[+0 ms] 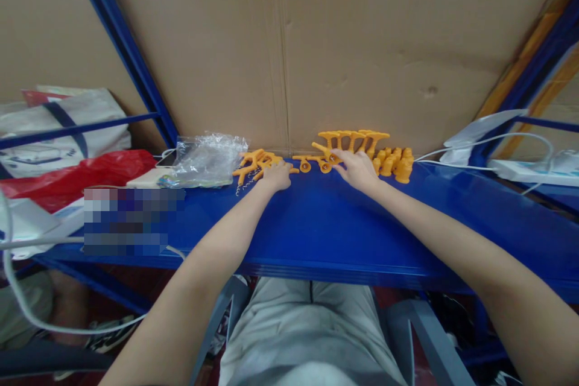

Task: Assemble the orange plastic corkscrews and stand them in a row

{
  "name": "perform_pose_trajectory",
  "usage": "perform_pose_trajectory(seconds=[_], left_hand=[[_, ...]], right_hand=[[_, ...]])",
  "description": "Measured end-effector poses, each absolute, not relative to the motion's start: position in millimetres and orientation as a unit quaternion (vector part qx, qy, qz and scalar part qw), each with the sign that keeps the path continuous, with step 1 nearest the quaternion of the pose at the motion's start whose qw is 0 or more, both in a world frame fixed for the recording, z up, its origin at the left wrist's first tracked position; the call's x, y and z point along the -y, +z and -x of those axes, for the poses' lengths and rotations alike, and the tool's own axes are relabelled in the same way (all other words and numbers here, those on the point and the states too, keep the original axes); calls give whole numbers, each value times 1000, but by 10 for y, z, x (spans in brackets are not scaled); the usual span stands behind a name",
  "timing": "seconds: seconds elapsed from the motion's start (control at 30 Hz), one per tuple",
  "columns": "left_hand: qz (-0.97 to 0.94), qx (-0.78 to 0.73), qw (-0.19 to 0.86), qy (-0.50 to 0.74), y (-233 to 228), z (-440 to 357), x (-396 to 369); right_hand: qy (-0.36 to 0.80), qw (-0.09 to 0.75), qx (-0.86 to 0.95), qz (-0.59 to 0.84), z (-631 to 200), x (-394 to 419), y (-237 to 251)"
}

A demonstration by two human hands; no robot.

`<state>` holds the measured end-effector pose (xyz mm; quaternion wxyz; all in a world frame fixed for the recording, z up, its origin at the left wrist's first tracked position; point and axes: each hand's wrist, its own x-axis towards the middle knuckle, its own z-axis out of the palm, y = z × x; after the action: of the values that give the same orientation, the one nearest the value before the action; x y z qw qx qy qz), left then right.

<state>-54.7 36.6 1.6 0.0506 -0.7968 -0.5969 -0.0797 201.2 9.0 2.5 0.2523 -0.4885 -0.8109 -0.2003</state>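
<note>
Hands (316, 174) stretched forward, palms down, touching orange plastic parts (316, 163).

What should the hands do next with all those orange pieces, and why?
Probably the right hand should close on the orange T-shaped piece lying under its fingertips and lift it. The left hand already rests on the loose orange pile, where a small metal spring sticks out. Upright T-pieces and small orange caps stand sorted by the cardboard wall.
</note>
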Motion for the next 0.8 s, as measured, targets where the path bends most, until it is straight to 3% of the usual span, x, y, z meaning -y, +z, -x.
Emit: perform_pose_trajectory(seconds=[0.13,0.33,0.8], left_hand=[[792,597,51,-113,-31,575,-419],[792,594,67,-126,-76,604,-494],[756,595,77,-262,-33,614,-531]], right_hand=[[-242,137,831,482,-1695,-188,116],[-227,67,812,534,-1361,-315,51],[-128,106,807,566,-1404,-386,-181]])
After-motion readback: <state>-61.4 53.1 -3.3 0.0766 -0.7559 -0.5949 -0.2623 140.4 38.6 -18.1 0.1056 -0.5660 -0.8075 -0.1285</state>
